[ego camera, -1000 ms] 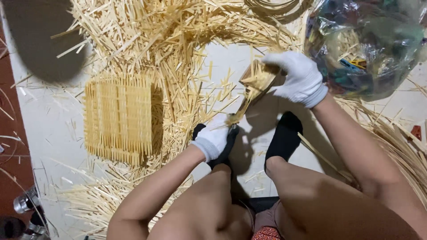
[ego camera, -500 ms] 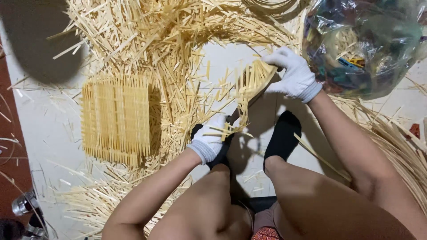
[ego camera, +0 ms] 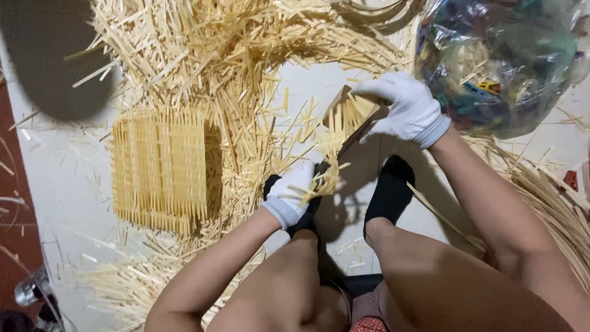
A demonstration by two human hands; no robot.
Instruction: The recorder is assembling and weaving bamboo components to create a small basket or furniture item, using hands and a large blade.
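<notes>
Both our gloved hands are gripping one bundle of thin sticks (ego camera: pixel 335 144): the right hand (ego camera: pixel 402 107) is clasping its upper end, the left hand (ego camera: pixel 295 190) its lower end, above our black-socked feet (ego camera: pixel 387 190), beside a woven stick mat (ego camera: pixel 160 166).

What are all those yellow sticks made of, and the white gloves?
The sticks look like thin split bamboo or wood: pale yellow, matte, straight, with rough cut ends. The bunch held between both hands looks the same. The white gloves on the left hand and right hand seem to be knitted cotton, soft and ribbed at the cuffs.
</notes>
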